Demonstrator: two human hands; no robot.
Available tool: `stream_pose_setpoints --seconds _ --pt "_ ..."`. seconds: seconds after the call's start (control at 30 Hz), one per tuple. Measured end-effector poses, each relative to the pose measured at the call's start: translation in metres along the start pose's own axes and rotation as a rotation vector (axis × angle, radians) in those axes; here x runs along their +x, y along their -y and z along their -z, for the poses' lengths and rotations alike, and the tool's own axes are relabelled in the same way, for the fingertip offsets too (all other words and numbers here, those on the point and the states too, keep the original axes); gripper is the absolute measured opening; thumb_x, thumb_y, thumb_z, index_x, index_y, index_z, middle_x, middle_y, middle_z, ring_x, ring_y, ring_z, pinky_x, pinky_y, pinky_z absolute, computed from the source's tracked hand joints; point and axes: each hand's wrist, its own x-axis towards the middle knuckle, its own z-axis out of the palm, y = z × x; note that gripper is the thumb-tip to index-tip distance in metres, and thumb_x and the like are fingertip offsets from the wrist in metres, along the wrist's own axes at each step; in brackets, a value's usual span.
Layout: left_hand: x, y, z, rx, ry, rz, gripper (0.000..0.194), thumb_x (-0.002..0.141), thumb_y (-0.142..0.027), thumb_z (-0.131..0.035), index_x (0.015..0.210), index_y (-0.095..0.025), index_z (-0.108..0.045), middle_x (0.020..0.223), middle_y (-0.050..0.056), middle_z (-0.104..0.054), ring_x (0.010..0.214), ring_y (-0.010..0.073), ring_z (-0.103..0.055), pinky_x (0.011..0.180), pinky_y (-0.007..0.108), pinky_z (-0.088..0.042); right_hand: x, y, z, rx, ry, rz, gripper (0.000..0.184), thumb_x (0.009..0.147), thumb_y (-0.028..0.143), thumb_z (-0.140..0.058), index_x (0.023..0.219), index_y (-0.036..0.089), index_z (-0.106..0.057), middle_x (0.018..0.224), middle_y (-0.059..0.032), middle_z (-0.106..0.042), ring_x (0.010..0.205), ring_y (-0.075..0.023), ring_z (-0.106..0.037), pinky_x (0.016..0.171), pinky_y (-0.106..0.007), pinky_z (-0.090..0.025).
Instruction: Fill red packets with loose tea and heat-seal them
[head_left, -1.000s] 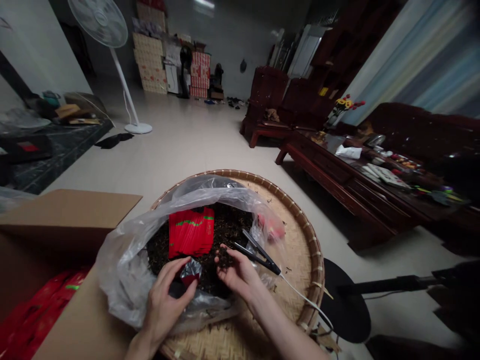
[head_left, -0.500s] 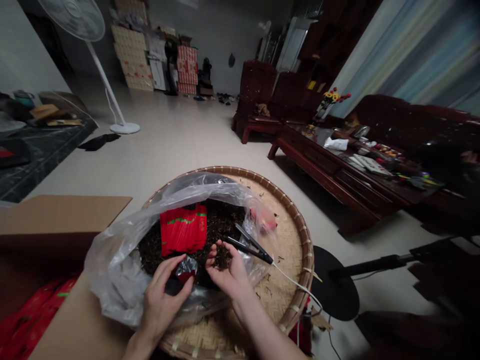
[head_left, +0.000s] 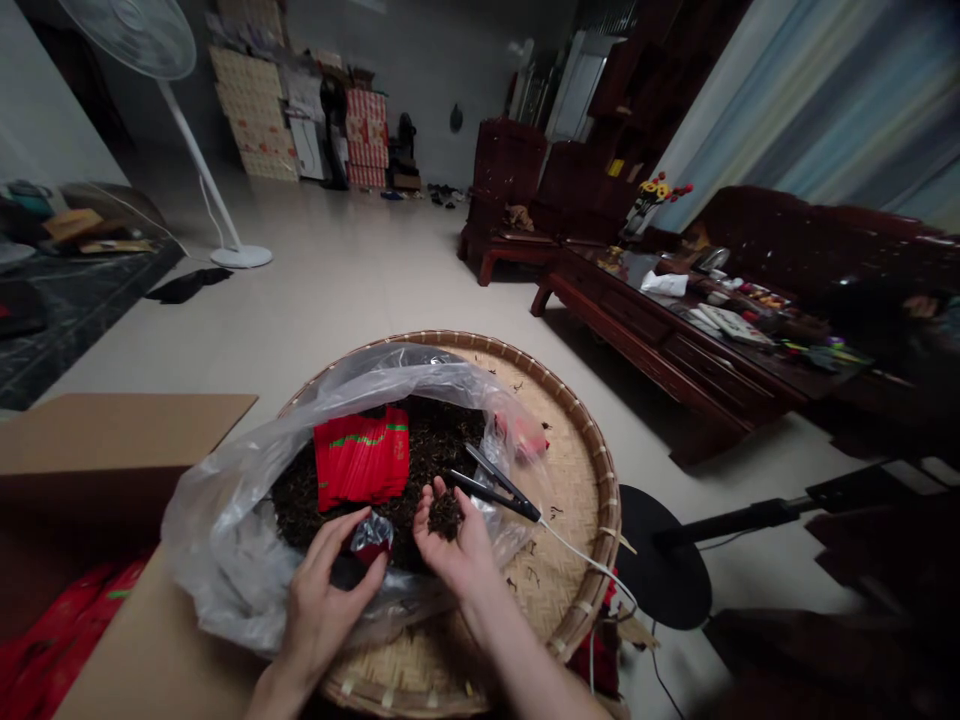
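Observation:
Between the thumb and fingers of my left hand (head_left: 324,590) is a small red packet (head_left: 373,538), its mouth open and silver lining showing. My right hand (head_left: 466,552) is cupped palm up just right of it, holding a clump of dark tea leaves (head_left: 444,514). Both hands are over a clear plastic bag (head_left: 217,560) of loose tea (head_left: 439,435). A fanned row of red packets (head_left: 362,458) lies on that tea. Beside my right hand, a black flat-iron-like clamp (head_left: 499,492) rests with its jaws apart, a white cord trailing from it.
The bag sits on a round woven bamboo tray (head_left: 606,490) with stray leaves and a red-and-clear plastic bundle (head_left: 525,437). At left, a cardboard box (head_left: 142,620) holds more red packets. A black round stand base (head_left: 664,560) is at right; a dark wooden table (head_left: 637,330) lies beyond.
The whole view has shifted, so the tray and hands sit slightly further left. My right hand has turned more palm up with the tea leaves; my left hand keeps hold of the packet.

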Motion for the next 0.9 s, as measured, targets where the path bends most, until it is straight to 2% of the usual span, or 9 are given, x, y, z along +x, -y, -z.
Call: stream_pose_setpoints --seconds 0.1,0.23,0.33,0.43,0.57,0.77,0.9 --pt "0.0 -0.001 -0.003 0.008 0.007 0.001 0.031 0.084 -0.034 -0.056 0.11 -0.017 -0.056 0.103 0.008 -0.062 0.09 0.0204 -0.063 0.081 0.032 -0.054 0.0 0.001 0.003 -0.026 -0.011 -0.011 0.025 0.09 0.03 -0.043 0.085 0.017 -0.064 0.083 -0.007 -0.068 0.076 -0.014 -0.063 0.066 -0.028 -0.052" --pt "-0.001 -0.003 -0.006 0.027 0.0 -0.017 0.036 0.084 -0.036 -0.057 0.113 -0.017 -0.052 0.102 0.008 -0.062 0.086 0.0199 -0.064 0.078 0.031 -0.056 0.0 0.006 0.009 -0.134 0.01 -0.056 0.02 0.089 0.028 -0.047 0.085 0.016 -0.063 0.083 -0.0085 -0.069 0.079 -0.0153 -0.064 0.07 -0.029 -0.053" --pt "-0.002 -0.005 -0.006 -0.018 -0.011 -0.106 0.038 0.084 -0.029 -0.059 0.119 -0.017 -0.048 0.105 0.008 -0.061 0.09 0.0182 -0.063 0.077 0.027 -0.056 -0.003 0.008 0.012 -0.182 0.009 -0.022 0.029 0.09 0.037 -0.045 0.084 0.015 -0.062 0.078 -0.0089 -0.067 0.074 -0.0161 -0.065 0.07 -0.031 -0.053" --pt "-0.001 -0.007 -0.004 -0.061 0.036 -0.215 0.04 0.085 -0.018 -0.058 0.124 -0.019 -0.045 0.11 0.009 -0.057 0.099 0.0172 -0.06 0.083 0.027 -0.054 -0.012 0.011 0.011 -0.221 0.053 0.03 0.04 0.092 0.046 -0.04 0.084 0.014 -0.062 0.075 -0.0087 -0.066 0.073 -0.0168 -0.065 0.072 -0.032 -0.053" --pt "0.001 -0.009 -0.002 -0.009 0.112 -0.273 0.038 0.087 -0.015 -0.054 0.124 -0.022 -0.047 0.113 0.009 -0.054 0.103 0.0171 -0.057 0.089 0.028 -0.051 -0.025 0.017 0.007 -0.262 0.124 -0.021 0.038 0.092 0.042 -0.041 0.09 0.012 -0.063 0.076 -0.0085 -0.067 0.073 -0.0167 -0.065 0.071 -0.031 -0.053" --pt "-0.001 -0.008 0.001 -0.026 0.177 -0.214 0.036 0.088 -0.026 -0.055 0.123 -0.021 -0.048 0.117 0.008 -0.055 0.108 0.0189 -0.055 0.095 0.03 -0.047 -0.028 0.019 0.006 -0.229 0.092 -0.043 0.021 0.089 0.024 -0.047 0.088 0.012 -0.065 0.079 -0.0074 -0.069 0.076 -0.0152 -0.066 0.07 -0.027 -0.054" --pt "0.0 -0.012 0.003 -0.073 0.144 -0.076 0.026 0.092 -0.027 -0.045 0.116 -0.024 -0.055 0.114 0.005 -0.057 0.106 0.0173 -0.055 0.091 0.028 -0.05 -0.03 0.016 0.005 -0.224 0.112 -0.037 0.017 0.085 0.023 -0.053 0.086 0.012 -0.066 0.08 -0.0086 -0.07 0.076 -0.0154 -0.066 0.072 -0.027 -0.054"
